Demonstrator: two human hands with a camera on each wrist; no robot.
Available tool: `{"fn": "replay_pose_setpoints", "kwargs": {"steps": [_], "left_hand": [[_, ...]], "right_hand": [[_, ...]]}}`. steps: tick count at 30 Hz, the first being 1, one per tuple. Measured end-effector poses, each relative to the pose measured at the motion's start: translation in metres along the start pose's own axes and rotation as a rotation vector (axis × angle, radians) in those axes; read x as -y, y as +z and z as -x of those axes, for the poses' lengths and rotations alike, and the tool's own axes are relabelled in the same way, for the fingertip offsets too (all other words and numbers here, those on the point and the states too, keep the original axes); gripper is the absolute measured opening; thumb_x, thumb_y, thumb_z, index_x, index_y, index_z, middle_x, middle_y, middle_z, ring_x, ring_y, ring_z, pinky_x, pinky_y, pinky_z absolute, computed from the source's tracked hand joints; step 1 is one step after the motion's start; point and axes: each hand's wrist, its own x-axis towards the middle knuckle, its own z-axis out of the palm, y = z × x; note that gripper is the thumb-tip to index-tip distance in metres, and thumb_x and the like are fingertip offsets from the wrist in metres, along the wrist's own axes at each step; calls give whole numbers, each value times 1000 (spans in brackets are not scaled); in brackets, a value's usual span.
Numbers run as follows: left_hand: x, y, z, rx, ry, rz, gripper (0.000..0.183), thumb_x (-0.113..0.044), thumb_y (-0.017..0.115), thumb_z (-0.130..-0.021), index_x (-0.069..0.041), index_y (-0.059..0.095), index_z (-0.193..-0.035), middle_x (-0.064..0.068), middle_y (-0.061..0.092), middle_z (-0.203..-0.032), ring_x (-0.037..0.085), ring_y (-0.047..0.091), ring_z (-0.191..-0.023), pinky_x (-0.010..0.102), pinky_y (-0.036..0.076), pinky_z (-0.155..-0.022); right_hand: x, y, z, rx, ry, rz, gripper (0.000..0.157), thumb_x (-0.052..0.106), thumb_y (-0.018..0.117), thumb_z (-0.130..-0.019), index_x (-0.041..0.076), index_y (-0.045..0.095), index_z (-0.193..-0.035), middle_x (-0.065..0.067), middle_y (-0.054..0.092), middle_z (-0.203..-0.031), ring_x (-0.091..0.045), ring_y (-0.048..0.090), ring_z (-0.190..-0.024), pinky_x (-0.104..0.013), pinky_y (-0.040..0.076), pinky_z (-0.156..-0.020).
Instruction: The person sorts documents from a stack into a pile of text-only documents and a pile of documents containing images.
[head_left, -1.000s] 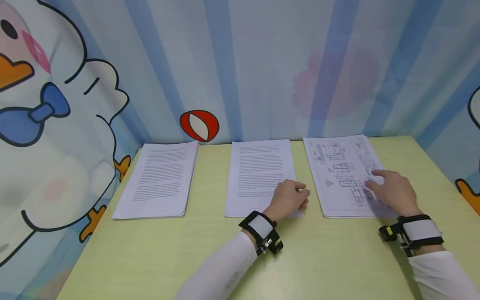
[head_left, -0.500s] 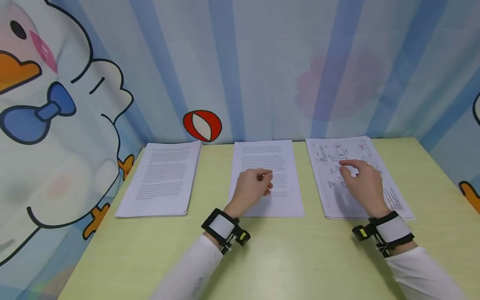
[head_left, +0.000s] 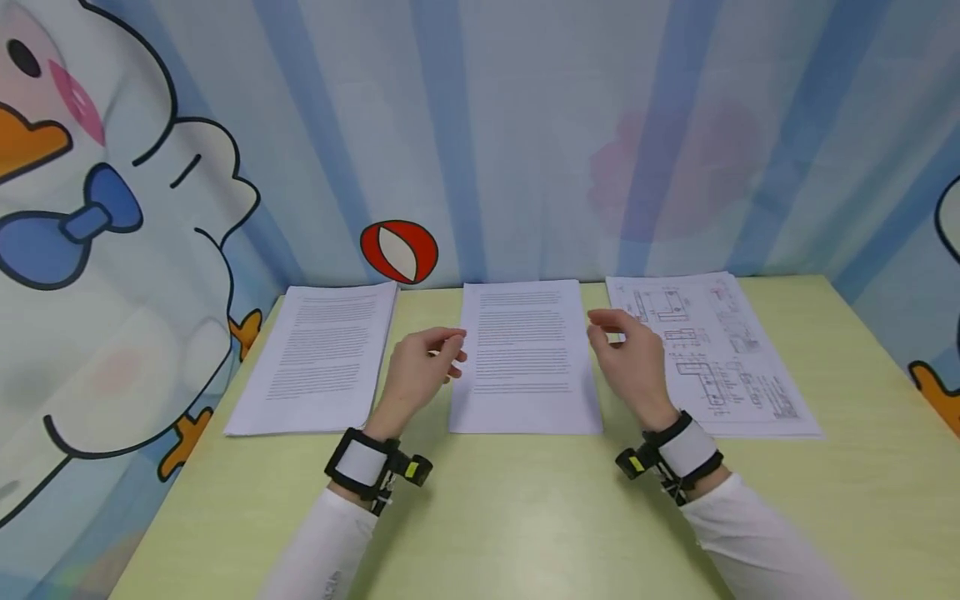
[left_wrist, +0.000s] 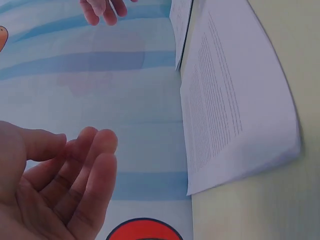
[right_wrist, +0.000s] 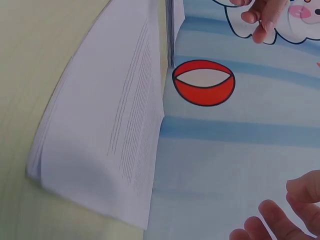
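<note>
Three paper stacks lie in a row. The middle stack (head_left: 525, 408), printed with lines of text, has a hand on either side of it. My left hand (head_left: 422, 367) hovers in the gap between it and the left text stack (head_left: 300, 417), fingers loosely bent and holding nothing. Over the gap on the other side, my right hand (head_left: 630, 354) covers part of the drawing stack (head_left: 750, 367), which bears technical drawings. Both wrist views show the hands raised above the table, with relaxed fingers (left_wrist: 97, 187) and nothing between them.
The papers lie on a pale yellow-green table (head_left: 510, 517). Behind it hangs a striped blue curtain (head_left: 525, 133) with a printed duck (head_left: 127, 333) at left and a red ball print (head_left: 399, 252).
My left hand has moved left, from over the middle stack to its left side. My right hand has also moved left, off most of the drawing stack. The papers stay put.
</note>
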Motion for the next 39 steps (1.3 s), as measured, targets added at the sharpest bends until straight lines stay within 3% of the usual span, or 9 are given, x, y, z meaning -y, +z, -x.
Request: {"fn": "replay_pose_setpoints", "kwargs": {"steps": [7,18,28,34,39], "left_hand": [[14,-35,10,-48,-10,-4,25,-27,51,-94,-13,63,-111,9,65,-85,19,62,-66,31,53,-61],[49,-78,19,-148,13,-252,27,-24,49,-94,-9,64,-110,11,68,-92,19,63,-76,31,48,-59],[91,-112,22,-209,-104,-410,31,-24,47,-94,-5,62,-113,17,64,-104,27,55,-90,37,44,-68],[115,-127,25,-246,-128,-542,30,-21,48,-92,-2,62,-110,22,60,-106,33,54,-95,47,44,-74],[129,-143,25,-213,-184,-618,33,-20,46,-92,3,58,-113,30,54,-110,42,51,-97,50,42,-73]], "right_hand": [[17,35,1,5,-16,-96,22,15,57,-88,8,62,-109,-11,66,-100,-18,59,-86,-36,51,-67],[35,76,5,83,21,-178,23,16,58,-87,11,61,-109,-6,67,-98,-13,59,-83,-32,49,-65],[49,114,13,124,59,-237,22,15,58,-87,12,62,-108,-4,66,-94,-11,58,-80,-30,48,-67],[57,135,16,249,98,-309,33,16,59,-86,15,57,-119,-5,63,-107,-13,58,-86,-31,49,-71],[61,148,19,407,157,-353,46,21,59,-87,17,46,-132,-8,54,-124,-14,56,-93,-31,49,-73]]}}
